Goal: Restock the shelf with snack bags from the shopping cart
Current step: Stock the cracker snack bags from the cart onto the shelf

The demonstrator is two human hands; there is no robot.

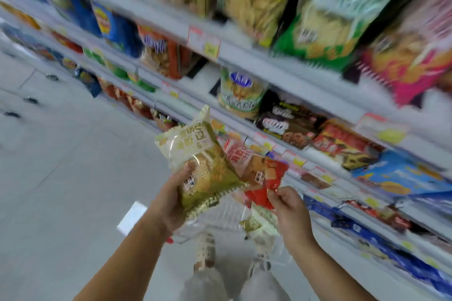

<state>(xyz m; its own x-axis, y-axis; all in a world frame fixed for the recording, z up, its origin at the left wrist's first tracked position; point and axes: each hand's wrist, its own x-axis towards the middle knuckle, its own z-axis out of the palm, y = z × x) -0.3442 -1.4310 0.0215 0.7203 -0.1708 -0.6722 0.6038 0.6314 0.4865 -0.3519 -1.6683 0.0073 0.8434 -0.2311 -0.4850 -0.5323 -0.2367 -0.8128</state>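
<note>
My left hand grips a gold and cream snack bag by its lower left side and holds it upright above the cart. A red snack bag overlaps it on the right, pinched at its bottom corner by my right hand. Below both hands is the wire shopping cart, where another cream and gold bag lies. The white shelf runs diagonally across the right and is packed with snack bags. The picture is blurred by motion.
Large chip bags crowd the top tier, with a green tub-like pack and dark biscuit packs on the tier below. Price tags hang off the shelf edges. Grey floor spreads to the left. My shoes show under the cart.
</note>
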